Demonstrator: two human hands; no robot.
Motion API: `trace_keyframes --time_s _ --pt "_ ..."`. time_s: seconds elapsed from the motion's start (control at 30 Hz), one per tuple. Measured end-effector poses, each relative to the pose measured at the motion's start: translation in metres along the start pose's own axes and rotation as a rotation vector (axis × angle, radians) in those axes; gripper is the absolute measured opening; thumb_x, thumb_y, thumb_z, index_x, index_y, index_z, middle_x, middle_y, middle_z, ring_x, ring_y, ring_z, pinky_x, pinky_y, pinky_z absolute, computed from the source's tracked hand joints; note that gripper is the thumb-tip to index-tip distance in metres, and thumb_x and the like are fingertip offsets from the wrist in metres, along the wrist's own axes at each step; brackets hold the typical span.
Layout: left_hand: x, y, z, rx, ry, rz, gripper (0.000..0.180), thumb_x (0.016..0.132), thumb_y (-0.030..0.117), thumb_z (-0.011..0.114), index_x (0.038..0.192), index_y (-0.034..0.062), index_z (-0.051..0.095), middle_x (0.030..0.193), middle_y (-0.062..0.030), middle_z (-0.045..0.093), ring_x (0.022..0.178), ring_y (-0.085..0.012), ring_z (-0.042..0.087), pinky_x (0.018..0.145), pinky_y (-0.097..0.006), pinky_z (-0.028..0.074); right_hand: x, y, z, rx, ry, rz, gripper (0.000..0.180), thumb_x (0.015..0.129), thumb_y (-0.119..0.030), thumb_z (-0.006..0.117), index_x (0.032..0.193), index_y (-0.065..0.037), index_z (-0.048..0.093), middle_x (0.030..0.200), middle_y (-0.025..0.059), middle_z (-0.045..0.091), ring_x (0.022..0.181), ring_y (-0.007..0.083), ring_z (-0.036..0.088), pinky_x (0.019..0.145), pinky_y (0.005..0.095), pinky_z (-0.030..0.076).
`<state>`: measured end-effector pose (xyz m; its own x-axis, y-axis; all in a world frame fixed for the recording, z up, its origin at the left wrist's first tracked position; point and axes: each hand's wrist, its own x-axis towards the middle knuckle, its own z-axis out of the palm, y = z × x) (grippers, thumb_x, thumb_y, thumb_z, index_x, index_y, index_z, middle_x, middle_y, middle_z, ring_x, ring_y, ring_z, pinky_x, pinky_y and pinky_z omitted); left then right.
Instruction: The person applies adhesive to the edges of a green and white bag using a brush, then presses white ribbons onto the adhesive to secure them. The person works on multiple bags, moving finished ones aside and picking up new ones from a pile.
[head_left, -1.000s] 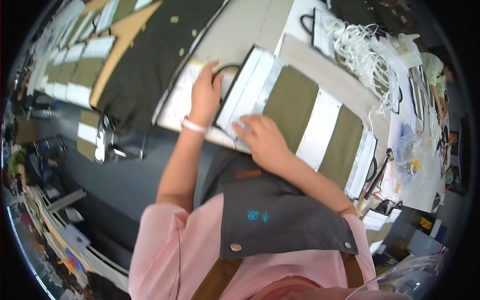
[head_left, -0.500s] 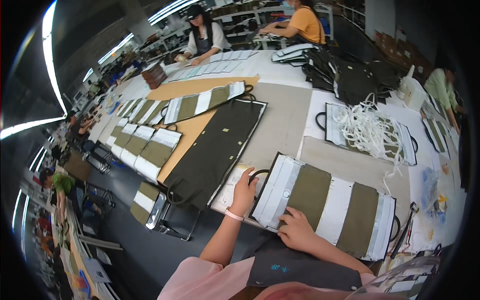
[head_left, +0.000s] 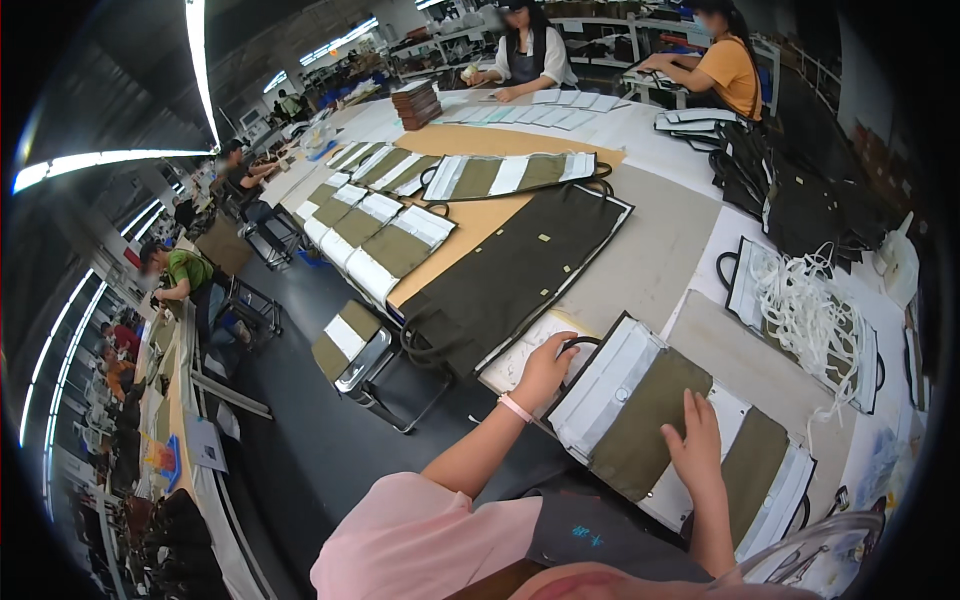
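In front of me lies a fabric bag panel (head_left: 655, 400) with olive and white bands, dark edging and a black loop handle (head_left: 582, 343) at its left end. My left hand (head_left: 545, 372), with a pale band on its wrist, is at that end, its fingers closed around the loop. My right hand (head_left: 697, 445) is over the panel's middle, near the border of an olive and a white band. Its fingers are spread and hold nothing; whether the palm touches the cloth I cannot tell. Left of the panel a long dark bag piece (head_left: 520, 275) lies flat.
Several banded panels (head_left: 395, 240) lie at the left. Tangled white cord (head_left: 810, 310) covers another panel on the right, with dark pieces (head_left: 800, 200) piled behind. A stool (head_left: 360, 350) stands by the table's left edge. Across the table are a person in white sleeves (head_left: 530, 60) and one in orange (head_left: 730, 70).
The view has swung left, so everything sits farther right. My right hand has moved from the panel's near left edge to its middle, fingers now spread. My left hand stays by the loop.
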<state>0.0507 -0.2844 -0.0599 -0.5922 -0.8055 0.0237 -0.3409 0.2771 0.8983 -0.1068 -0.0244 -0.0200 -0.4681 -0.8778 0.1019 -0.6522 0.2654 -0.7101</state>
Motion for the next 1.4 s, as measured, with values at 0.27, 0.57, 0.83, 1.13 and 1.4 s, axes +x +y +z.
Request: trace_keyframes --time_s 0.27,0.57,0.83,1.13,1.4 --pt "0.001 -0.003 -0.019 0.324 0.037 0.183 0.031 0.092 0.018 0.062 0.122 0.007 0.062 0.1 -0.0112 0.069 0.074 -0.0231 0.063 0.07 -0.034 0.051 -0.046 0.027 -0.01 0.614 0.226 0.301 0.029 0.093 -0.007 0.059 0.067 -0.007 0.046 0.06 -0.0038 0.045 0.057 0.0048 0.041 0.053 0.0228 0.033" --pt "-0.013 0.103 -0.009 0.13 0.039 0.534 0.027 0.091 0.003 0.057 0.118 0.0049 0.063 0.097 -0.0119 0.066 0.079 -0.0244 0.061 0.072 -0.03 0.049 -0.163 0.149 -0.107 -0.361 0.629 0.505 0.035 0.091 0.001 0.045 0.125 -0.003 0.052 0.11 0.018 0.058 0.101 0.0299 0.056 0.088 0.0392 0.044" --pt "-0.03 0.164 0.032 0.107 -0.331 0.751 0.029 0.09 0.004 0.059 0.119 0.0061 0.063 0.1 -0.0102 0.066 0.078 -0.0242 0.059 0.075 -0.031 0.049 -0.218 0.173 -0.078 -0.482 0.506 0.372 0.043 0.09 -0.006 0.055 0.132 0.002 0.051 0.143 0.0196 0.047 0.131 0.0375 0.044 0.11 0.0445 0.033" --pt "-0.047 0.183 0.027 -0.021 -0.464 0.528 0.027 0.093 0.009 0.057 0.12 0.0065 0.064 0.093 -0.0071 0.066 0.074 -0.016 0.058 0.068 -0.031 0.046 -0.207 0.143 -0.126 0.081 1.039 0.5 0.033 0.102 -0.019 0.049 0.073 -0.004 0.043 0.069 -0.0011 0.042 0.067 0.0082 0.041 0.068 0.0221 0.037" --pt "-0.075 0.193 0.056 -0.178 -1.219 0.559 0.021 0.096 0.013 0.055 0.114 0.0045 0.062 0.084 -0.0053 0.066 0.074 -0.0162 0.061 0.071 -0.03 0.049 -0.069 -0.019 -0.062 0.836 0.246 -0.069 0.058 0.096 -0.008 0.052 0.148 -0.002 0.028 0.1 0.0125 0.067 0.09 0.0139 0.062 0.092 0.0309 0.044"
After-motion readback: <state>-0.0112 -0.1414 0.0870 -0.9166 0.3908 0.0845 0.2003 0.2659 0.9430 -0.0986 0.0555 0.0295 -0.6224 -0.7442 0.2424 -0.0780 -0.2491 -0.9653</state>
